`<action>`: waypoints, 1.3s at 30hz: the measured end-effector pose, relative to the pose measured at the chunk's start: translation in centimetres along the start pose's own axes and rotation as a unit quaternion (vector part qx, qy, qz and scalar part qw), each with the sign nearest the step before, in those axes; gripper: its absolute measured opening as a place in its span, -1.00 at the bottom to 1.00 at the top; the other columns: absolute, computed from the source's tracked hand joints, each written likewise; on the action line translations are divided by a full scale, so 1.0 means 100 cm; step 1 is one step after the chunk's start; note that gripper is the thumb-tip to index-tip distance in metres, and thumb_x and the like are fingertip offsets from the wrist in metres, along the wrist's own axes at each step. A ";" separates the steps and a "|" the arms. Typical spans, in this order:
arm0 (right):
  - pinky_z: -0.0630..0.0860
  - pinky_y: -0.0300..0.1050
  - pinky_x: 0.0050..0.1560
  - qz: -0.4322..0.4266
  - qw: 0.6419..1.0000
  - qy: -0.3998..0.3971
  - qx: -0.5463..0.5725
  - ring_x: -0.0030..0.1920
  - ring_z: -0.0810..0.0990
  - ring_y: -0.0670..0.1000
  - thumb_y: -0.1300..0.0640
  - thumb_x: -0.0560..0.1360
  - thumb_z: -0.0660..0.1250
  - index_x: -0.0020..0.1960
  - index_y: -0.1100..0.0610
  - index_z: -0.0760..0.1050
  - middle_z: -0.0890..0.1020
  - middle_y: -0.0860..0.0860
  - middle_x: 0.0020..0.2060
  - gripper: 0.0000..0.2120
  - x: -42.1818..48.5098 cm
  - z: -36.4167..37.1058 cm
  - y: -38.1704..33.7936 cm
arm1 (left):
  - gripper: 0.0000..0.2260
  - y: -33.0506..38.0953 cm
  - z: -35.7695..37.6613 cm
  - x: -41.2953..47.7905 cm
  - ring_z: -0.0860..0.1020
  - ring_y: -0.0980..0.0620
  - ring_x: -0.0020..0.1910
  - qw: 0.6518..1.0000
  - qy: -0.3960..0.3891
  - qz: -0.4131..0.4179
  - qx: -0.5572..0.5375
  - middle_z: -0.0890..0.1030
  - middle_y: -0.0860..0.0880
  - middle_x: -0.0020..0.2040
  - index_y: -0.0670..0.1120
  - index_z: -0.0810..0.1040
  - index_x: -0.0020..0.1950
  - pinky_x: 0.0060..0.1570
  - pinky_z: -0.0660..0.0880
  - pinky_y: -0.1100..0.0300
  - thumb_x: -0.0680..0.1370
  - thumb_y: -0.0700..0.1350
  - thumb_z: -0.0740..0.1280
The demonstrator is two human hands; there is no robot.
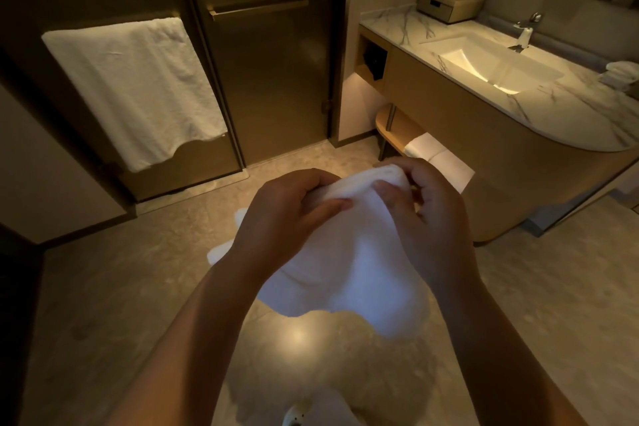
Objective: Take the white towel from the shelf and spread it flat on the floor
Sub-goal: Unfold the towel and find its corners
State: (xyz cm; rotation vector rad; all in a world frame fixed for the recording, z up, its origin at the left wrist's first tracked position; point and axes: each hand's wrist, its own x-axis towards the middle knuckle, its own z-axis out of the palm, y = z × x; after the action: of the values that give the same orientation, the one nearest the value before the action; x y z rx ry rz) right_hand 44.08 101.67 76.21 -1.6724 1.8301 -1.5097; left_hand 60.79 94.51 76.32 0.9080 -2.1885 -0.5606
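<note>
White towel (345, 270) (partly unfolded) hangs over the floor (121, 287), left hand (287, 214) and right hand (427, 218) gripping its top.

Towel (349, 273) soft terry cloth, floor (138, 287) glossy stone, counter (397, 22) marble.

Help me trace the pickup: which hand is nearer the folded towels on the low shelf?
Right. The right hand grips the white towel just below the folded towels in view; the left hand grips it farther left.
</note>
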 end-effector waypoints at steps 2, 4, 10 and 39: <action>0.42 -0.37 -0.12 0.003 1.000 0.012 0.005 -0.03 0.49 -0.33 -0.04 0.50 0.22 0.08 -0.13 0.44 0.50 -0.35 -0.10 -0.84 0.000 0.000 0.000 | -0.83 -0.001 0.000 0.000 0.51 0.21 -0.13 1.000 -0.015 -0.006 0.002 0.58 0.19 -0.14 0.04 0.60 0.02 -0.16 0.34 0.49 0.47 0.05 0.39; 0.41 -0.41 -0.16 0.013 0.999 0.032 0.015 -0.06 0.51 -0.32 -0.04 0.50 0.22 0.07 -0.15 0.43 0.52 -0.33 -0.13 -0.85 0.000 -0.003 0.002 | -0.80 -0.005 -0.002 -0.001 0.51 0.23 -0.14 0.999 -0.034 -0.023 0.009 0.57 0.23 -0.16 0.10 0.56 0.01 -0.18 0.33 0.47 0.45 0.13 0.34; 0.42 -0.24 -0.17 0.041 0.998 0.045 0.027 -0.05 0.54 -0.19 -0.03 0.51 0.24 0.03 -0.21 0.42 0.54 -0.27 -0.09 -0.88 0.006 -0.021 0.011 | -0.80 -0.021 -0.004 -0.007 0.49 0.20 -0.16 0.997 -0.046 -0.038 0.039 0.57 0.21 -0.17 0.07 0.57 -0.01 -0.22 0.32 0.41 0.48 0.14 0.28; 0.36 -0.11 -0.03 -0.081 0.944 -0.166 -0.273 -0.03 0.49 -0.07 -0.01 0.44 0.35 0.22 -0.01 0.51 0.60 -0.06 0.02 -0.65 0.021 -0.022 0.004 | -0.76 -0.016 0.000 0.007 0.40 0.19 -0.18 0.993 -0.059 0.024 0.095 0.62 0.02 -0.12 -0.06 0.59 0.03 -0.21 0.24 0.45 0.49 0.06 0.32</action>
State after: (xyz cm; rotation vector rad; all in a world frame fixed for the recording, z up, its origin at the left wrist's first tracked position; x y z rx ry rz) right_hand 41.54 100.97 77.75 -2.2021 2.0681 -0.7163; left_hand 61.15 92.95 75.60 0.9395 -2.3950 -0.3957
